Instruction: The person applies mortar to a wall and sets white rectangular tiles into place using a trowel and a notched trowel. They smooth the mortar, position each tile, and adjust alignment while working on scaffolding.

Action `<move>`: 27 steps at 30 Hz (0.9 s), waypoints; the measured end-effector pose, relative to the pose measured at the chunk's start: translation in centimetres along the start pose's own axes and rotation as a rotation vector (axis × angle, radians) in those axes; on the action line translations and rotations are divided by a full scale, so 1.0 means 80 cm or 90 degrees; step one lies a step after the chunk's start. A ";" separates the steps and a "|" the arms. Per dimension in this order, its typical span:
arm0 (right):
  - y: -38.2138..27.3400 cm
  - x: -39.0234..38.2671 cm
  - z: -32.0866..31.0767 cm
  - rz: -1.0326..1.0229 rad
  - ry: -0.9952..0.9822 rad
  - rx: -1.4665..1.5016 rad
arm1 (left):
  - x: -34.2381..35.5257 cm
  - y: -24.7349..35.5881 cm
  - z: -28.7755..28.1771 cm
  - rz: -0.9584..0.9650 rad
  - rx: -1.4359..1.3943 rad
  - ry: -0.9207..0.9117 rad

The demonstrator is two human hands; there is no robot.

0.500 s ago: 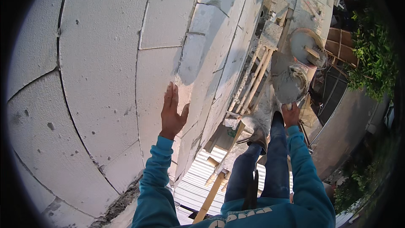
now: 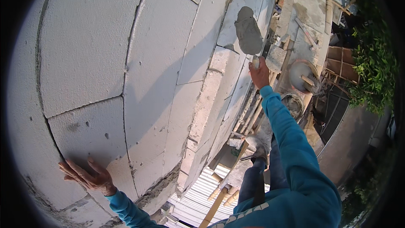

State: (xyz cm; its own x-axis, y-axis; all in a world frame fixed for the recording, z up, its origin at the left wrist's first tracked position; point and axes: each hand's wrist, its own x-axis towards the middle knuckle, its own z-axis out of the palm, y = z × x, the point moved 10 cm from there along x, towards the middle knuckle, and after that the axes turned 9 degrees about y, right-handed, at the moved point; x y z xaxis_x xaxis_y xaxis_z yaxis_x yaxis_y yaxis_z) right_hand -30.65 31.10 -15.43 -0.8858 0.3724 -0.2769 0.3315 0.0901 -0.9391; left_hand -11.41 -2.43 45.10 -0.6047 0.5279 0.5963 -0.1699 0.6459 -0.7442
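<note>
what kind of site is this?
Most likely an outdoor building site, seen from up on a scaffold. The left hand lies flat on a wall of large pale blocks; the right hand holds a trowel loaded with grey mortar; mortar buckets and bamboo poles lie below.

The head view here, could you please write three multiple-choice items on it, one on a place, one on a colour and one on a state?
1. Where does the left hand rest?
A. flat on a grey block of the wall
B. on the bucket
C. on a bamboo pole

2. What colour are the sleeves?
A. red
B. teal blue
C. white

3. What state is the trowel in?
A. clean
B. lying on the ground
C. loaded with grey mortar, raised at the wall

Answers: 1 A, the fingers are spread on the block face low on the wall. 2 B, both forearms show teal cloth. 3 C, the right hand holds its handle with the mortar-covered blade up.
</note>
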 end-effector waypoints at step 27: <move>-0.210 0.042 0.115 -0.210 0.078 -0.214 | 0.013 0.037 0.012 0.102 0.083 0.006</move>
State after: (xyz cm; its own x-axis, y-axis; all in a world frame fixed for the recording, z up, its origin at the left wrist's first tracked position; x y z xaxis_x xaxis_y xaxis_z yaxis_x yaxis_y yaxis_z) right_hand -42.22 22.34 -2.44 -0.9234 0.3775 0.0691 0.1438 0.5072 -0.8498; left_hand -13.29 -0.49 43.19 -0.6252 0.6236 0.4693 -0.1715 0.4768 -0.8621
